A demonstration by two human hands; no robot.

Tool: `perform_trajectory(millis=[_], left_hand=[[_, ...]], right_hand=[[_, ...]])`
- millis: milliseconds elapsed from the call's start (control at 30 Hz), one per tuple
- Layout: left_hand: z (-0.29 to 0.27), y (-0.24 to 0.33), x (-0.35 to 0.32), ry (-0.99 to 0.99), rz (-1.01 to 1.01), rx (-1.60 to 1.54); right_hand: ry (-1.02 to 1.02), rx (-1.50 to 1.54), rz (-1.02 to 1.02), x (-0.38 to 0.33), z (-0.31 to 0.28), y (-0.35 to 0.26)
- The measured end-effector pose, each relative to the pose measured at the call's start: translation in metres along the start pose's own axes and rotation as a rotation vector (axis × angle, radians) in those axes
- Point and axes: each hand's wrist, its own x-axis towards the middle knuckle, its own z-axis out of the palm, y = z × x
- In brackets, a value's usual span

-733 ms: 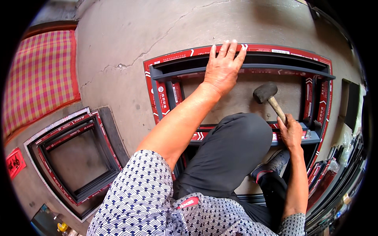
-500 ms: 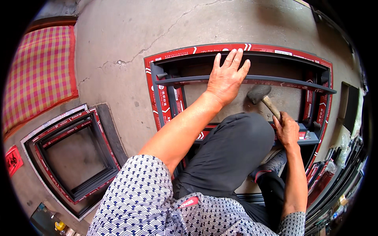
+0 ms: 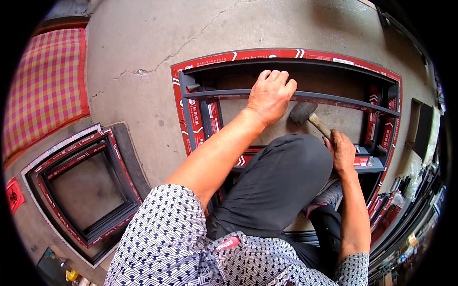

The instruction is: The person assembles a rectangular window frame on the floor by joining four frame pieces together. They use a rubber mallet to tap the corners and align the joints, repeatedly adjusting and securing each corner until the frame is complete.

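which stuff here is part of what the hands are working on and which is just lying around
In use:
left hand gripping the dark bar
right hand holding the hammer
big red-edged frame

Lying about:
small frame stack
checked mat

A dark grey metal crossbar (image 3: 334,99) is lying across a large rectangular dark metal frame edged in red protective tape (image 3: 191,114), running from that frame's left side to its right side, slightly below its top rail. A mallet with a dark rounded head and a pale wooden handle (image 3: 305,114) is sitting tilted inside the frame, its head lying just below the crossbar near the bar's middle, its handle slanting down and to the right toward the frame's lower rail.
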Motion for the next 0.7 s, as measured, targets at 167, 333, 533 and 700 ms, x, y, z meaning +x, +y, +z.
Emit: perform_trajectory(millis=[167, 333, 533, 700], left_hand=[[-0.002, -0.008, 0.009, -0.01, -0.012, 0.005], [-0.003, -0.011, 0.016, -0.139, -0.051, -0.079], [-0.011, 0.0, 0.01, -0.233, -0.112, -0.203], [-0.017, 0.015, 0.008, -0.328, -0.211, -0.277]], right_hand=[[0.027, -0.004, -0.019, -0.001, 0.004, -0.006], [0.082, -0.031, -0.066, -0.004, 0.004, 0.006], [0.029, 0.018, -0.093, 0.008, -0.005, 0.02], [0.007, 0.02, -0.091, 0.012, 0.002, 0.035]])
